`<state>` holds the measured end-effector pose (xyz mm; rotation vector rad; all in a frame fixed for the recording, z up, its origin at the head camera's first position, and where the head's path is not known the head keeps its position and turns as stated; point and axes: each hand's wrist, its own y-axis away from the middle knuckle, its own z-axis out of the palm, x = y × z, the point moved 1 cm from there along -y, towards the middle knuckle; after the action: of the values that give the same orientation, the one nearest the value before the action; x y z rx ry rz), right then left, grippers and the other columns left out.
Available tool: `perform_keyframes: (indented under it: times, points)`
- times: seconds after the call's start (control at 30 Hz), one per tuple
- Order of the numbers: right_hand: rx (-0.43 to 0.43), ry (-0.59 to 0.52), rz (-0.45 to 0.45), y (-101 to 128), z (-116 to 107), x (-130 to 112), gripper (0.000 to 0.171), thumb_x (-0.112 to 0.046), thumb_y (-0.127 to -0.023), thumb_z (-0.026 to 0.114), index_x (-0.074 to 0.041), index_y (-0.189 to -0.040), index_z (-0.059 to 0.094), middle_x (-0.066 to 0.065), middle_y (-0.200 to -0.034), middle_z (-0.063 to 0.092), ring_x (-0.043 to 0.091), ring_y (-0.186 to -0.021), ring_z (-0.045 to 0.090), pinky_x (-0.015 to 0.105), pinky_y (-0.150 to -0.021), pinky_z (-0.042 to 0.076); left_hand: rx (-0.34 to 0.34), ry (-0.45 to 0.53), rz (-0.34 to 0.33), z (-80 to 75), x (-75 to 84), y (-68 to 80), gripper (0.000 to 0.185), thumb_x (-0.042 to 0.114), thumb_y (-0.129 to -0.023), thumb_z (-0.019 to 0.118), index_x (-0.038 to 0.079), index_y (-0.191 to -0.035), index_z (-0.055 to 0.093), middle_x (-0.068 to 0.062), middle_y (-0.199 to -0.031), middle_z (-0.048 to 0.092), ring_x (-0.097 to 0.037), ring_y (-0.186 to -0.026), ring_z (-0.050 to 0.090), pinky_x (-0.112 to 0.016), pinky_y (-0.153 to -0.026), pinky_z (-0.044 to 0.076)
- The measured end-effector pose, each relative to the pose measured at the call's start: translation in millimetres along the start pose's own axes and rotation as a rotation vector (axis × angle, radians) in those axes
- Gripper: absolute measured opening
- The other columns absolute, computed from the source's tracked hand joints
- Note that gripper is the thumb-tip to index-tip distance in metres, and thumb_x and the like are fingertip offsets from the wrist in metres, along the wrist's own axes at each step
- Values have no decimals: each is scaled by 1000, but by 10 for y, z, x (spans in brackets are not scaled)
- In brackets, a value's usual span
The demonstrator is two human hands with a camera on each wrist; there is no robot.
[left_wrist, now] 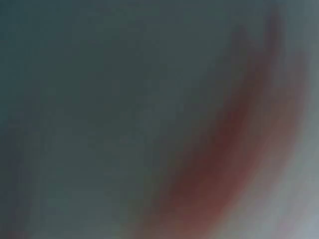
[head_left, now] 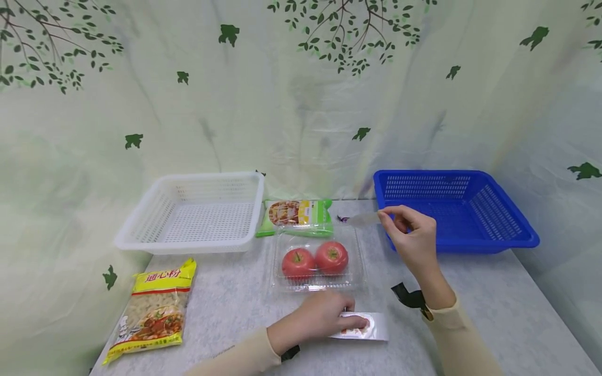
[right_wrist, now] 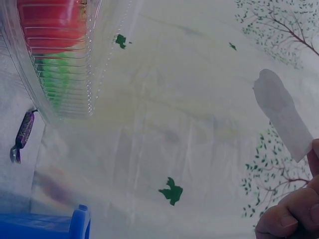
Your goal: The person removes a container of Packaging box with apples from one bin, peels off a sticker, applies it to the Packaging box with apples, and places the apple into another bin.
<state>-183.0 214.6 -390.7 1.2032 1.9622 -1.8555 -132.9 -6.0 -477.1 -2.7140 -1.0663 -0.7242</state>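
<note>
My right hand (head_left: 408, 230) is raised beside the blue basket (head_left: 512, 237) and pinches a thin translucent strip (head_left: 363, 220), which also shows in the right wrist view as a pale strip (right_wrist: 284, 114) above my fingertips (right_wrist: 291, 219). My left hand (head_left: 324, 316) lies flat on the table, its fingers pressing a small silvery sachet with a red print (head_left: 369, 327). Just beyond it stands a clear plastic clamshell (head_left: 357, 261) with two red tomatoes (head_left: 315, 259) inside. The left wrist view is a dark blur.
A white basket (head_left: 141, 235) stands at the back left, a green-and-yellow food packet (head_left: 296, 216) between the baskets, and a yellow pasta bag (head_left: 155, 310) at the front left. A small dark wrapped sweet (head_left: 343, 219) lies by the strip. A leaf-patterned curtain (head_left: 301, 104) hangs behind.
</note>
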Motion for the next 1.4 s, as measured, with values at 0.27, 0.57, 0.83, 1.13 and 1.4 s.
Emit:
perform_keyframes:
  times: [0.27, 0.57, 0.83, 1.13, 1.4]
  points:
    - [10, 3, -25, -6, -10, 24, 15, 14, -84, 79, 0, -90, 79, -1, -60, 36, 3, -56, 32, 23, -50, 23, 91, -30, 20, 197, -29, -92, 29, 48, -106, 58, 23, -108, 73, 12, -86, 73, -1, -73, 64, -20, -60, 47]
    - [-10, -2, 2, -1, 3, 8, 14, 12, -86, 80, -2, -91, 79, 2, -60, 35, 4, -57, 32, 23, -52, 24, -249, 137, 4, -254, -109, 135, 74, 26, -92, 68, 14, -160, 42, -1, -159, 54, -3, -136, 54, -25, -116, 46]
    - [-10, 3, -6, -2, 1, 6, 15, 11, -86, 80, -3, -91, 79, 2, -61, 34, 3, -57, 31, 24, -52, 23, -3, -403, 140, -290, 108, 354, 50, 33, -90, 84, 24, -135, 63, 11, -122, 72, -7, -104, 72, -24, -80, 59]
    - [-16, 10, 2, 14, 13, 11, 15, 11, -86, 80, -2, -93, 80, 1, -62, 36, 3, -59, 33, 23, -52, 25, 14, -536, 209, -69, 150, 402, 41, 31, -103, 69, 35, -143, 59, 11, -136, 66, -15, -116, 62, -32, -92, 54]
    - [-20, -7, -2, 15, 27, 4, 15, 12, -85, 80, -2, -93, 80, 2, -61, 36, 3, -58, 33, 23, -52, 24, -115, -531, 90, 189, 11, 513, 68, 55, -106, 55, 39, -167, 30, 3, -173, 35, -28, -159, 37, -54, -118, 46]
